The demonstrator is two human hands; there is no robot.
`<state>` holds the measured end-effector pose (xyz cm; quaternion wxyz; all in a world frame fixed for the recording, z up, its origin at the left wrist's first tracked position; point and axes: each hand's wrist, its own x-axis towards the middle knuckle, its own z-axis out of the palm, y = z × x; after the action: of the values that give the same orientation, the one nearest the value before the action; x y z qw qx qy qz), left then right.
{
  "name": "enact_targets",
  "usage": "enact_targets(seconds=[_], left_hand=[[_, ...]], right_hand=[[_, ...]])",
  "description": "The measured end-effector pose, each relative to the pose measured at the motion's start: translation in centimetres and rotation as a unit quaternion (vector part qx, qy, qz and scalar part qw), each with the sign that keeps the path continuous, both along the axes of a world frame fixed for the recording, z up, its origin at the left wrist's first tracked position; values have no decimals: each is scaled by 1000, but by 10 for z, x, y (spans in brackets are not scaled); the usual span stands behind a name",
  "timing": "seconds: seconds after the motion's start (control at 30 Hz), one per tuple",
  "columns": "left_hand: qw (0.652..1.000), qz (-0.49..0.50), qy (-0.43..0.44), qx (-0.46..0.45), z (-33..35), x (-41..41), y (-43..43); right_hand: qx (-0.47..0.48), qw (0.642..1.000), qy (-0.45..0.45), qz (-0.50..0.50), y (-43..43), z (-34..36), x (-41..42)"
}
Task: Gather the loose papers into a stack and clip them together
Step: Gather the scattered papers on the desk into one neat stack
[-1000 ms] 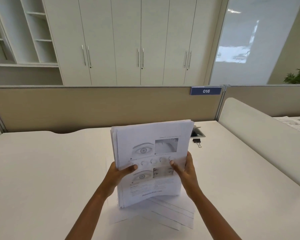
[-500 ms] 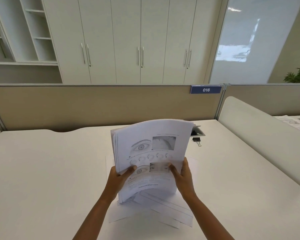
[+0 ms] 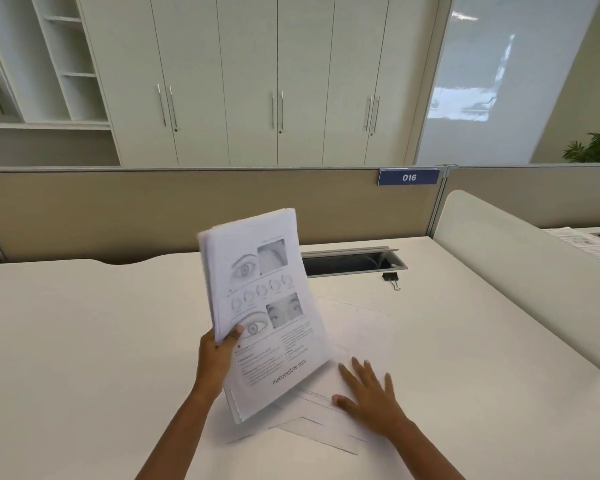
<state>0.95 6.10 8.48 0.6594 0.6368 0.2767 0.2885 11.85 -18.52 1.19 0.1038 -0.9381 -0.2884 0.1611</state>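
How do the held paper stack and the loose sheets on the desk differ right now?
The held stack is raised off the desk and tilted, in the left hand; the loose sheets lie flat on it.
The stack is thick and roughly squared; the sheets are few and fanned askew.
The stack's top page shows eye drawings; the sheets look mostly blank, with the right hand flat on them.
Both are white paper.

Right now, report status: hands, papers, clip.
Left hand shut on paper stack, held tilted above desk. Right hand open, flat on loose sheets. Binder clip unused, far right by cable tray. Nothing blocking.
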Motion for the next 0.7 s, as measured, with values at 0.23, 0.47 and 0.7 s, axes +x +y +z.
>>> enact_targets(seconds=[0.23,0.47,0.7], left_hand=[[997,10,13,-80,-8,-8,8],[992,-4,15,-126,-17,-12,8],[988,5,5,-153,-22,-12,10]], right_hand=[[-22,998,51,30,-41,24,39],[4,975,50,-215,-45,38,48],[-28,939,45,-340,-34,46,41]])
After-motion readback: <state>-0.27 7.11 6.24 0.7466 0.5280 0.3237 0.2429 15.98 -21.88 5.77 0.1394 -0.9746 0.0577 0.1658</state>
